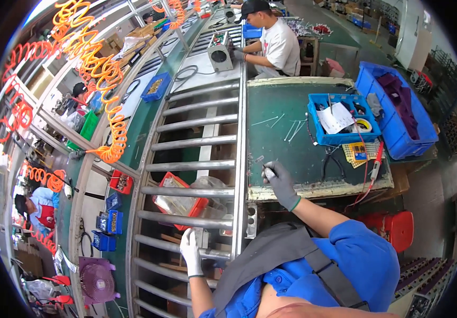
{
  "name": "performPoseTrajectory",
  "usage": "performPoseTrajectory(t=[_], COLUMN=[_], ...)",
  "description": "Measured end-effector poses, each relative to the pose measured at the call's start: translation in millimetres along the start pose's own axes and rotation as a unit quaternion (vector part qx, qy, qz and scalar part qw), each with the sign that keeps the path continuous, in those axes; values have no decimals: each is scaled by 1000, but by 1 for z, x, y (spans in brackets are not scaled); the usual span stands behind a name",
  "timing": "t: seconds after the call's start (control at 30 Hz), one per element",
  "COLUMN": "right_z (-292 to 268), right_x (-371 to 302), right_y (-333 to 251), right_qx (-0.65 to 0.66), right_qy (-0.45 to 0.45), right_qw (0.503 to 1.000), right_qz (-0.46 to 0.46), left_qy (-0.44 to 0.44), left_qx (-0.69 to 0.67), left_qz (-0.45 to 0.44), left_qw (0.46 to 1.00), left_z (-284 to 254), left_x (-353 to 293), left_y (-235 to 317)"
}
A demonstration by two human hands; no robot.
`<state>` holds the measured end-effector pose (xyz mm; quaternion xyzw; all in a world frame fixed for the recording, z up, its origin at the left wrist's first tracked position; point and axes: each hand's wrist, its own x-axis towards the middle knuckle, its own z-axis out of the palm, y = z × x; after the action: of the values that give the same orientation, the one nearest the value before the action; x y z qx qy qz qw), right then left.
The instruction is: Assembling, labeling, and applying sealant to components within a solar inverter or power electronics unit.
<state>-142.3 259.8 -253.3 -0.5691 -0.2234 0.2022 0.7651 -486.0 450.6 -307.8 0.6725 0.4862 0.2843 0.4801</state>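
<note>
My right hand [281,185], in a grey glove, is at the near left corner of the green-topped workbench [271,140]. Its fingers are closed round a small dark pen-like thing [267,170], mostly hidden by the glove. Just beyond the fingertips, a small clear piece [260,159] lies on the bench. My left hand [190,252], in a white glove, rests over the metal rollers of the conveyor [196,163], its fingers stretched out and nothing seen in them. Farther off on the bench are white cable ties [293,130] and dark-handled pliers [333,163].
A blue tray [318,139] holds paper and tape, beside a larger blue bin [403,146]. A red-handled tool [378,161] trails a cord. Under the rollers sits a red crate [199,205]. A co-worker [281,45] handles a boxy unit [219,57] up the line. Orange coiled hoses [113,138] hang left.
</note>
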Motion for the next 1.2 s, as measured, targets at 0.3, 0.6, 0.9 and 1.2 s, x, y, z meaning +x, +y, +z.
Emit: performPoseTrajectory(t=[0.3,0.6,0.9,1.2], right_z=[-12,-24,-35,-26], right_x=[73,114,84,25], right_y=[41,49,18,0], right_qx=[78,38,10,-44], right_qy=[-16,-14,69,108], right_qw=[993,994,997,993], right_qz=[86,101,26,-11], left_qy=[126,76,6,-65], left_qx=[-41,35,55,-29], left_qz=[-79,-99,-20,17], left_qw=[988,992,998,997], left_z=[12,62,51,44], left_x=[-24,-42,-5,61], left_y=[7,11,2,-1])
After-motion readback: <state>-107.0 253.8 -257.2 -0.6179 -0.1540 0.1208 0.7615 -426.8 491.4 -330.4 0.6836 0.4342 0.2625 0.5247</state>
